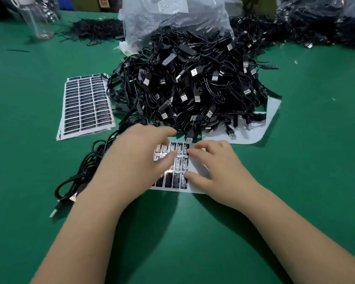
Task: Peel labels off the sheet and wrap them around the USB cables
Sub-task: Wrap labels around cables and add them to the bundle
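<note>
Since the labels (179,160) are thin, limp film, I judge a corner on the sheet (197,181) before me on the counter (182,242) the place to lift. Their long axes run away from me. My left hand (135,154) hovers loosely over the sheet; my right hand (215,167) curls its fingertips at a label's edge.

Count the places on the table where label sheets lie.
2. A stack of label sheets lies left of the cable pile; one partly peeled sheet lies under both hands. The pile may hide others.
</note>
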